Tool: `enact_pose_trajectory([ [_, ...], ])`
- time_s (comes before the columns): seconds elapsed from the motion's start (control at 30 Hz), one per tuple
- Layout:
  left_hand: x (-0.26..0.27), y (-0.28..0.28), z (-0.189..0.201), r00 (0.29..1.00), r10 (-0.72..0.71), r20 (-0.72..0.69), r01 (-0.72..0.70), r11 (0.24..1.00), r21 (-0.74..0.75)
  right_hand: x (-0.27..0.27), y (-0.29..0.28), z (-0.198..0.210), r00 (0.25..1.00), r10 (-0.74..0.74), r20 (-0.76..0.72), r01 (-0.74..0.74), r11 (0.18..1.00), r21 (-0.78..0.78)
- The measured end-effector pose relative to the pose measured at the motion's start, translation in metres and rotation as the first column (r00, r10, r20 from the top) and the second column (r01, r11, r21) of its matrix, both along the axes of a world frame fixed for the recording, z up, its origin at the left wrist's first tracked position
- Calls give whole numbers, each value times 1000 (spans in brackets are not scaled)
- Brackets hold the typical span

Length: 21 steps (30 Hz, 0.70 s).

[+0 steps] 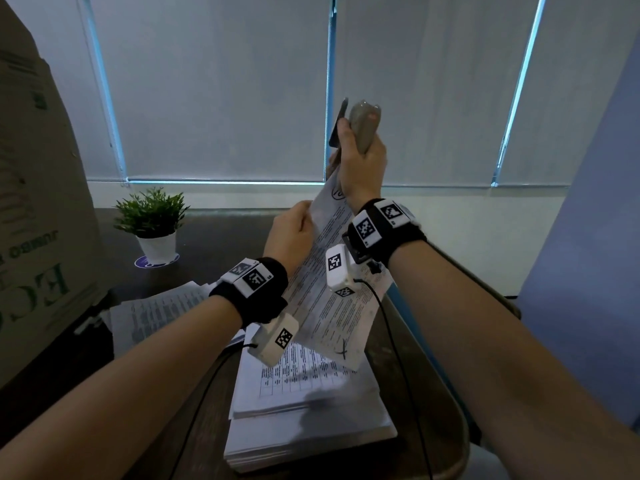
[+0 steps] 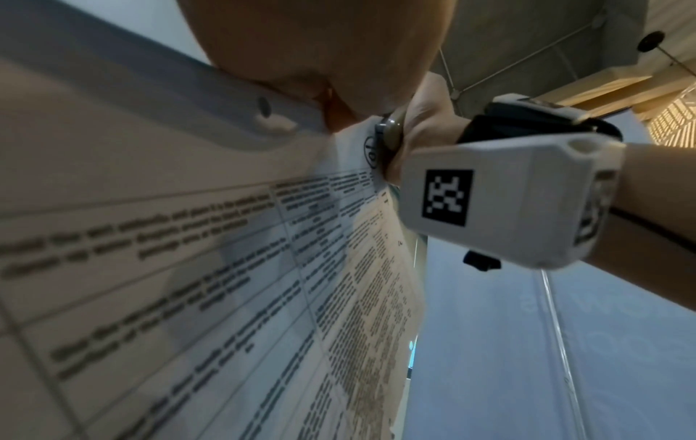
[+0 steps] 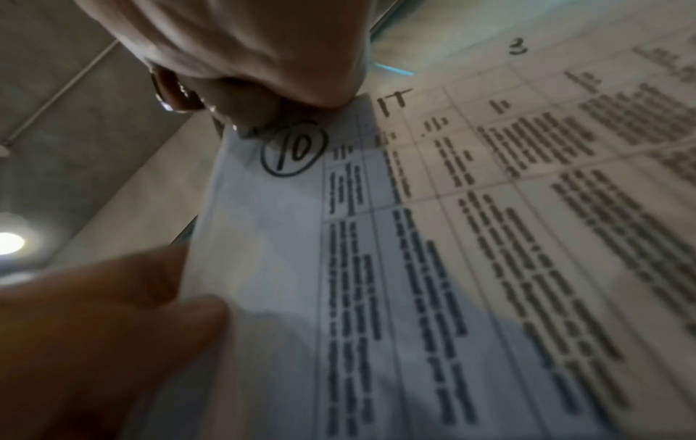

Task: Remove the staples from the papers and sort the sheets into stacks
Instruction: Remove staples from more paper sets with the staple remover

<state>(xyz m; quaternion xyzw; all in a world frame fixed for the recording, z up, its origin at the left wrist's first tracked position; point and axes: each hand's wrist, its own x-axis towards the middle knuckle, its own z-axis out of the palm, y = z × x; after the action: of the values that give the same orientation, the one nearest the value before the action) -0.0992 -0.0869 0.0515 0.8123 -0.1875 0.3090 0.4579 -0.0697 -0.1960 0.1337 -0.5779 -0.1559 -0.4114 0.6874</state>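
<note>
Grey roller blinds [image 1: 221, 88] cover the windows from ten to two o'clock, thin blue daylight showing at their edges. A dark counter [image 1: 214, 237] carries a small potted plant [image 1: 152, 220] at ten o'clock. A cardboard box [image 1: 38, 209] stands at nine o'clock.

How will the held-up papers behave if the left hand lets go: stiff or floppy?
Probably floppy: the papers hang in the air, gripped by the left hand at one edge. Likely light. The right hand works a staple remover at their top corner, so they might swing.

Dark table [image 1: 214, 233]: paper stack [image 1: 311, 424], loose sheets [image 1: 156, 313], potted plant [image 1: 152, 223], cardboard box [image 1: 38, 220].
</note>
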Motion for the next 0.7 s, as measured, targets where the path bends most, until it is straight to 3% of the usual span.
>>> enact_pose_trajectory([
  [0.17,0,-2,-1,999,5,54,-6,1000,26,5,-3,1,997,-71,0,71,997,-3],
  [0.27,-4,-2,6,998,-71,4,71,998,1,5,-4,1,999,-53,6,53,999,-8],
  [0.37,-5,-6,18,991,-132,-29,134,989,67,3,-1,1,999,-36,10,36,999,-5],
  [0.7,1,-3,35,996,-76,40,76,997,12,-1,15,3,998,-11,63,7,998,67],
])
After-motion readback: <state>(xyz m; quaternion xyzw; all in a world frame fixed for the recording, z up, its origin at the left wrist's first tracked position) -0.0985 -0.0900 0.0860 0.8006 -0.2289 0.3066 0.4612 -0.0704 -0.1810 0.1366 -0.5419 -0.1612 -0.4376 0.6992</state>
